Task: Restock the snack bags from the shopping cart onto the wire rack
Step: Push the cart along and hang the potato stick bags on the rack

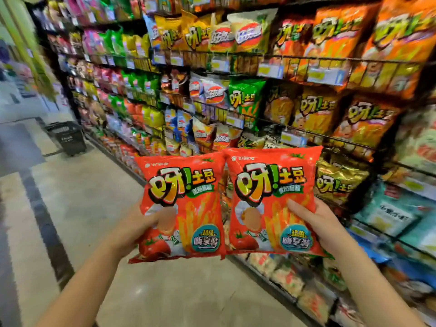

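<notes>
Left hand [139, 223] grips one red snack bag [181, 206] by its lower left, thumb on front; right hand [316, 220] grips a second red bag [271, 199] by its lower right; both upright, edges touching, faces out, likely ready to slot in; wire rack [306, 135] ahead-right, packed with bags; pale floor [89, 199]; black basket [68, 138] down aisle; cart unseen

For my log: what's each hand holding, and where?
Left hand: left red bag, lower left side. Right hand: right red bag, lower right side.
</notes>
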The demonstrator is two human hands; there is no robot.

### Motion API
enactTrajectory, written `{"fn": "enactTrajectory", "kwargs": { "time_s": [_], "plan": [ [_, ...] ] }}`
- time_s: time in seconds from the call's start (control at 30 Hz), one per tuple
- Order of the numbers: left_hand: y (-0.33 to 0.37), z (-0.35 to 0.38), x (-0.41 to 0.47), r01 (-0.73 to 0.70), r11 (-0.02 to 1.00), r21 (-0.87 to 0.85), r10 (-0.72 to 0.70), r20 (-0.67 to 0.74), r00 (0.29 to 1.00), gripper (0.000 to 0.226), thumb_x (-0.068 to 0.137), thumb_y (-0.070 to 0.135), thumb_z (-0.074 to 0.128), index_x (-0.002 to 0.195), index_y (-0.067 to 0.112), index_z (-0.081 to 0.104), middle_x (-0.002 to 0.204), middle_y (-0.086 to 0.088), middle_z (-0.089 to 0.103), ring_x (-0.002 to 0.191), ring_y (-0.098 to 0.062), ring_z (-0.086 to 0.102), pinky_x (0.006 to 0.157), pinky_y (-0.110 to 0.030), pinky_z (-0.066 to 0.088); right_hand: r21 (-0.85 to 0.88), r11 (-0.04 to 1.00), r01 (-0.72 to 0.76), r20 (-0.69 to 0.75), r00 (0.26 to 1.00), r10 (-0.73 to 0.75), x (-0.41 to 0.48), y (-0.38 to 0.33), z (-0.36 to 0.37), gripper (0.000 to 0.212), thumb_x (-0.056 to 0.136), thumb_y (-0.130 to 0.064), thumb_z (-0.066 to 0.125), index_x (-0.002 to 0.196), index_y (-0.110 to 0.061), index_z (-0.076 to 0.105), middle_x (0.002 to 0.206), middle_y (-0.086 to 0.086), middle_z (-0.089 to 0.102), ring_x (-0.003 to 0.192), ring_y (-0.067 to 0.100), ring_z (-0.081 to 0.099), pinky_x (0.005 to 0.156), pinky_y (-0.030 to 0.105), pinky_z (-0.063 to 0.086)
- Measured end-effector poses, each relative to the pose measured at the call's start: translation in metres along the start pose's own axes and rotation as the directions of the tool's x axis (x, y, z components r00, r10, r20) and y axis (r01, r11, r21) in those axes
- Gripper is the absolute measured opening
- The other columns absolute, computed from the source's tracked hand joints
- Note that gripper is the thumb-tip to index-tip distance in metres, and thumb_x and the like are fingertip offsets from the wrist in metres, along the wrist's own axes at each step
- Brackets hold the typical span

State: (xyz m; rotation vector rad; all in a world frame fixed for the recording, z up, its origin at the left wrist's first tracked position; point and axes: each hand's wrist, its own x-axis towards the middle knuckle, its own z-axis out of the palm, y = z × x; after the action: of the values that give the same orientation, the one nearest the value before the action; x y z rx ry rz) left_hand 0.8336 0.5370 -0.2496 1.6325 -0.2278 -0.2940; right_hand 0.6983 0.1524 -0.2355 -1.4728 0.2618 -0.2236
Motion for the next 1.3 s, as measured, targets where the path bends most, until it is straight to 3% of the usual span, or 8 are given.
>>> {"fn": "enactTrajectory", "kwargs": {
  "time_s": [0.2,0.37,0.5,0.73,0.83,0.93,1.1,1.3],
  "plan": [
    [0.034,0.019,0.094,-0.074,0.997,-0.022,0.077,0.307,0.948,0.087,0.051,0.042,0.098,0.129,0.022,0.064,0.115,-0.004,0.078,0.099,-0.024,0.077,0.071,-0.029,0.062,-0.026,1.000,0.014,-0.258,0.966,-0.020,-0.006,-0.019,0.002,0.101,0.040,-0.065,0.097,0.126,-0.021,0.066,0.117,0.010,0.076,0.104,0.036,0.074,0.097,0.054,0.055],
    [0.068,0.040,0.154,-0.117,0.993,0.001,0.105,0.424,0.899,0.110,0.028,0.069,0.097,0.127,0.032,0.066,0.115,0.000,0.078,0.105,-0.027,0.075,0.092,-0.051,0.058,-0.026,0.997,0.070,-0.416,0.906,-0.074,-0.018,-0.048,0.004,0.075,0.061,-0.052,0.093,0.124,-0.021,0.065,0.114,0.011,0.077,0.101,0.035,0.075,0.097,0.054,0.056],
    [0.105,0.072,0.179,-0.190,0.982,0.012,0.160,0.488,0.858,0.120,0.019,0.077,0.093,0.127,0.035,0.062,0.114,-0.001,0.077,0.106,-0.027,0.072,0.099,-0.056,0.054,-0.092,0.989,0.116,-0.517,0.843,-0.147,-0.020,-0.078,-0.010,0.102,0.033,-0.068,0.096,0.119,-0.022,0.068,0.109,0.009,0.079,0.095,0.031,0.077,0.087,0.045,0.057],
    [0.172,0.125,0.228,-0.285,0.958,-0.029,0.251,0.566,0.785,0.113,0.017,0.077,0.092,0.119,0.036,0.065,0.102,0.007,0.079,0.092,-0.014,0.075,0.080,-0.042,0.060,-0.155,0.967,0.203,-0.572,0.779,-0.255,-0.006,-0.141,-0.045,0.034,0.079,-0.030,0.072,0.112,-0.021,0.068,0.099,0.004,0.080,0.078,0.021,0.078,0.060,0.027,0.061],
    [0.198,0.144,0.246,-0.293,0.954,-0.068,0.280,0.556,0.782,0.103,0.035,0.068,0.097,0.128,0.036,0.064,0.117,0.002,0.077,0.109,-0.026,0.072,0.092,-0.050,0.057,-0.202,0.953,0.228,-0.574,0.761,-0.303,0.007,-0.164,-0.063,0.039,0.078,-0.032,0.073,0.114,-0.020,0.067,0.097,0.004,0.080,0.078,0.021,0.078,0.061,0.029,0.061],
    [0.222,0.164,0.258,-0.383,0.921,-0.071,0.356,0.556,0.751,0.096,0.040,0.073,0.093,0.124,0.036,0.066,0.109,0.009,0.078,0.100,-0.014,0.073,0.088,-0.039,0.054,-0.246,0.933,0.263,-0.572,0.738,-0.359,0.022,-0.188,-0.080,0.048,0.069,-0.039,0.079,0.113,-0.023,0.067,0.100,0.004,0.080,0.081,0.022,0.078,0.066,0.033,0.061],
    [0.265,0.189,0.282,-0.469,0.877,-0.104,0.446,0.537,0.716,0.101,0.025,0.079,0.090,0.112,0.033,0.068,0.090,0.009,0.079,0.078,-0.009,0.075,0.066,-0.026,0.056,-0.319,0.898,0.302,-0.554,0.710,-0.435,0.044,-0.230,-0.102,0.107,0.023,-0.073,0.093,0.115,-0.024,0.069,0.100,0.004,0.080,0.085,0.027,0.078,0.062,0.032,0.062],
    [0.308,0.198,0.308,-0.531,0.831,-0.164,0.529,0.530,0.663,0.087,0.045,0.071,0.090,0.122,0.036,0.069,0.107,0.008,0.078,0.094,-0.014,0.074,0.076,-0.031,0.053,-0.369,0.868,0.333,-0.544,0.680,-0.492,0.068,-0.277,-0.108,0.109,0.026,-0.074,0.092,0.118,-0.019,0.069,0.103,0.007,0.080,0.090,0.031,0.078,0.083,0.041,0.057]
  ]
}}
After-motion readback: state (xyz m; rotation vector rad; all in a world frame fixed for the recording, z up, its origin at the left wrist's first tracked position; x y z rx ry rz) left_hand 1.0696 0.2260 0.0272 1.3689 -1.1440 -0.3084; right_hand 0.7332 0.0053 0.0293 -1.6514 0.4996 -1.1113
